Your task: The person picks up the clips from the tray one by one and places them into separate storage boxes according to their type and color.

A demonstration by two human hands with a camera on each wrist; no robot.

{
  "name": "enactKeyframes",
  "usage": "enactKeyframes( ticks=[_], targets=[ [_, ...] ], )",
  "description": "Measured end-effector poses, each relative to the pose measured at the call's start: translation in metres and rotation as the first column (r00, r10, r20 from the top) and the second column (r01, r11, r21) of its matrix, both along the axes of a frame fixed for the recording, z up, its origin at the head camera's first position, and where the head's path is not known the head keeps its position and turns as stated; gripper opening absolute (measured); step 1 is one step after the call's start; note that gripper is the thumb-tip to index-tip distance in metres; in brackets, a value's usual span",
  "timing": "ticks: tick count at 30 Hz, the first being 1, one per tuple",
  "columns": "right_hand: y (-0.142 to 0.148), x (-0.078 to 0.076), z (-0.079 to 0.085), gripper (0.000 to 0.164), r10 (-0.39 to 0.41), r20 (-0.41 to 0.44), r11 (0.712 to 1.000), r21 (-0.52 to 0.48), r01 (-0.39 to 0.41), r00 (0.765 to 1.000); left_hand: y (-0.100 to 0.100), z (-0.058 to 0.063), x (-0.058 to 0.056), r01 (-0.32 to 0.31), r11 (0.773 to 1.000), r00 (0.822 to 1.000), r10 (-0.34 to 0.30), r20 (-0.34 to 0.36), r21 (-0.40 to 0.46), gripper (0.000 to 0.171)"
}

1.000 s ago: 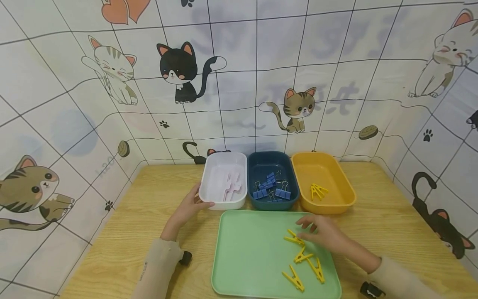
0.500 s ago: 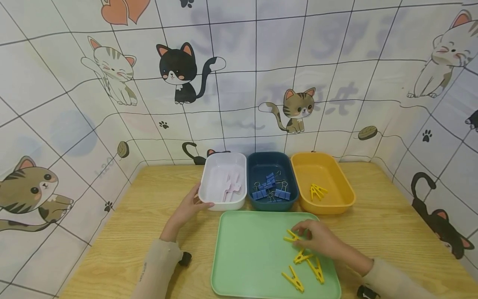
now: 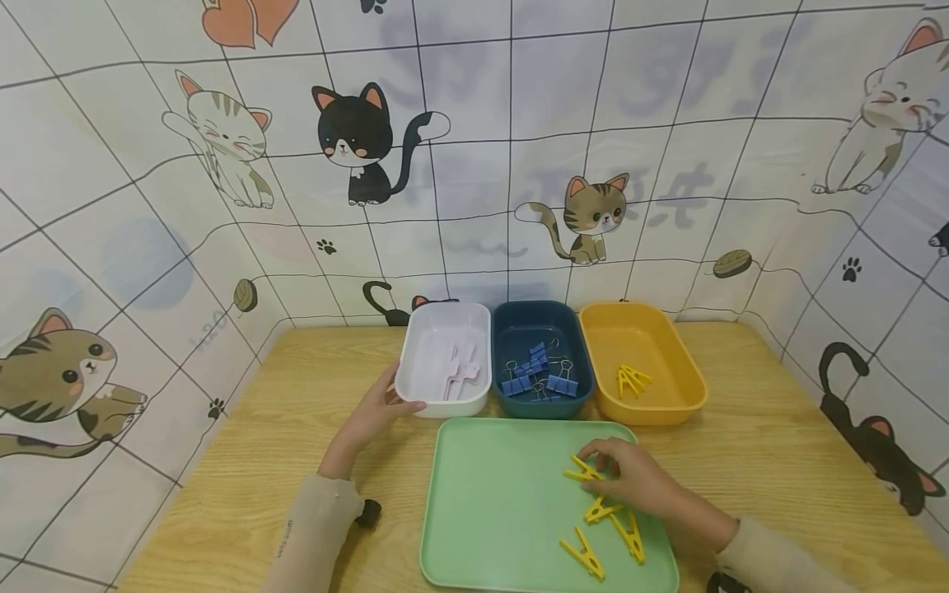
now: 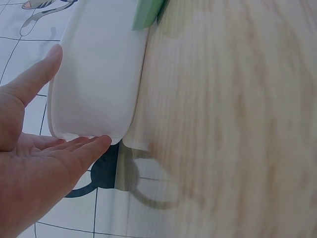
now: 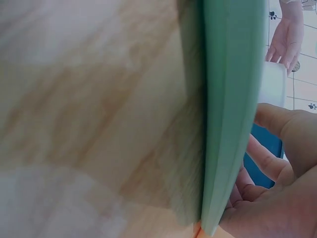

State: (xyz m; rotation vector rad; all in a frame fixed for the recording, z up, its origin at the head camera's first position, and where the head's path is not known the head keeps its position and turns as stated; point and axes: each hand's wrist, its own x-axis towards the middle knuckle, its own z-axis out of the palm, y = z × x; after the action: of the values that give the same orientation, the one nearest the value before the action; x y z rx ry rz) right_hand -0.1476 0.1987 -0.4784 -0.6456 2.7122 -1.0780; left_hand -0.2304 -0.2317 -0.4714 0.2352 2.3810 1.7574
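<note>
At the left corner of the white bin [image 3: 442,354], my left hand [image 3: 378,412] holds the wall, thumb along the front and fingers along the left side. The left wrist view shows that thumb and the fingers [image 4: 84,153] against the white plastic. Over the green tray [image 3: 497,502], my right hand [image 3: 630,473] curls thumb and forefinger round a yellow clothespin [image 3: 581,469], partly hidden by the fingers. Several more yellow clothespins [image 3: 582,553] lie nearby on the tray. In the right wrist view the tray's rim [image 5: 233,99] hides the right fingertips.
Beside the white bin, which contains pale pink clips [image 3: 461,371], stand a dark blue bin [image 3: 534,317] with several blue binder clips [image 3: 561,385] and a yellow bin [image 3: 685,371] holding yellow clothespins [image 3: 632,379]. Behind the wooden table [image 3: 267,436] hangs a cat-print sheet [image 3: 474,165].
My right hand has come down and slightly left onto the upper clothespin, its thumb and forefinger closing round it. The left hand stays at the white bin.
</note>
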Motion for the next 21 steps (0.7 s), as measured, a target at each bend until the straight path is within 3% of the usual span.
enactKeyframes(
  ticks=[21],
  targets=[
    [-0.0010, 0.0040, -0.0016, 0.020, 0.006, -0.004, 0.999, -0.037, -0.006, 1.000, -0.0016, -0.0015, 0.0015, 0.008, 1.000, 1.000, -0.008, 0.001, 0.025, 0.095]
  ],
)
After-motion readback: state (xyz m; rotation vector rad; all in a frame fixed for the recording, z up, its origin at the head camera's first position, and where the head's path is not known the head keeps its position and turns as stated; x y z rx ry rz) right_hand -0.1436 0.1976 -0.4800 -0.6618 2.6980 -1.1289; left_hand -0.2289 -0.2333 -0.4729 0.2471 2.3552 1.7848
